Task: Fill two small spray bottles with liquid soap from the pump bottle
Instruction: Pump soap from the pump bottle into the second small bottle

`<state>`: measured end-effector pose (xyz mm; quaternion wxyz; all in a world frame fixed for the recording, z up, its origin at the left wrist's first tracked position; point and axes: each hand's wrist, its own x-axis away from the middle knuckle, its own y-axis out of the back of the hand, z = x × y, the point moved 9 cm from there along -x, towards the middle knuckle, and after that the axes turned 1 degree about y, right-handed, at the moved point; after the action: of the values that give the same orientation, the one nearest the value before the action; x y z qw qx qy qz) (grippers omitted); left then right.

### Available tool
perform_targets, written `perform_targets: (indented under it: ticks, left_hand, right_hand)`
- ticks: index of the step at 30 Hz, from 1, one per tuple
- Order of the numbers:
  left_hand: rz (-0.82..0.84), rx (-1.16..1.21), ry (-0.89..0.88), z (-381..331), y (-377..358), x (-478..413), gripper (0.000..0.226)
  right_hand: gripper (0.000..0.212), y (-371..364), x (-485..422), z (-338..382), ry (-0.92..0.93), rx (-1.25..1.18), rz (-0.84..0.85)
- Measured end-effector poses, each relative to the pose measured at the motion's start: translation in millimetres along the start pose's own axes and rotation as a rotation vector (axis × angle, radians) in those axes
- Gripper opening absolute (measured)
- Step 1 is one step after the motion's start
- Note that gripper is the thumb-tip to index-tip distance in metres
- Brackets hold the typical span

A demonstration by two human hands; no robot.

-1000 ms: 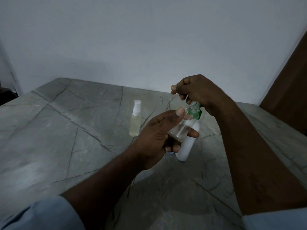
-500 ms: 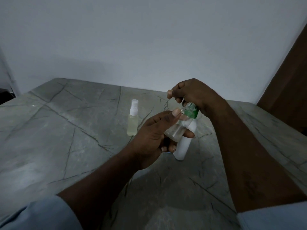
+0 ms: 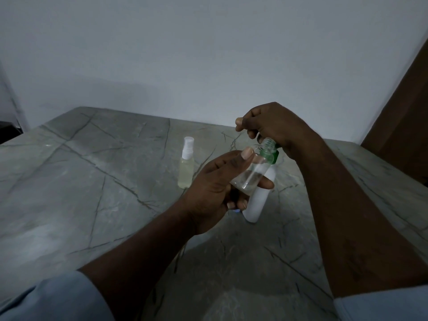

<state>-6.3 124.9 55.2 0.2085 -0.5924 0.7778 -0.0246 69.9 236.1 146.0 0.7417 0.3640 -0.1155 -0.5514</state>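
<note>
Head view shows, nearest, the left hand (image 3: 215, 188) gripping an uncapped clear spray bottle (image 3: 251, 172) between thumb and fingers, tilted in front of the white pump bottle (image 3: 258, 202) with its open neck beside that bottle's green collar. Above the pump bottle, the right hand (image 3: 271, 126) curls its fingers over the pump head. Farther off, left of the pump bottle, a capped spray bottle (image 3: 186, 172) of pale yellow liquid stands on the grey table (image 3: 92, 193).

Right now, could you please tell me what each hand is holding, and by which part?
The left hand holds the small clear plastic bottle by its body; the right hand grips the pump head of the white pump bottle.
</note>
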Motion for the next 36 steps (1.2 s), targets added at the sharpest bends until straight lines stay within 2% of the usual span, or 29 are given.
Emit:
perform_targets:
  ticks: [3,9,15,23,29,36]
  left_hand:
    - [-0.01,-0.006,0.014,1,0,1,0.048]
    - [-0.026,-0.026,0.035,2,-1,2,0.048]
    - [0.001,0.005,0.021,1,-1,1,0.049]
    - [0.01,0.005,0.025,-1,-4,3,0.041]
    - [0.002,0.018,0.035,-1,-4,3,0.037]
    - [0.003,0.014,0.041,0,-3,2,0.044]
  right_hand:
    - [0.015,-6,1,-3,-0.018,0.002,0.041]
    - [0.018,-5,3,-2,-0.017,0.006,0.033]
    - [0.024,4,3,12,0.083,0.088,-0.055]
    - [0.017,-7,3,-2,-0.006,0.003,0.055]
    - [0.018,-7,3,-2,-0.001,-0.014,0.055]
    - [0.027,1,4,8,0.048,0.052,0.007]
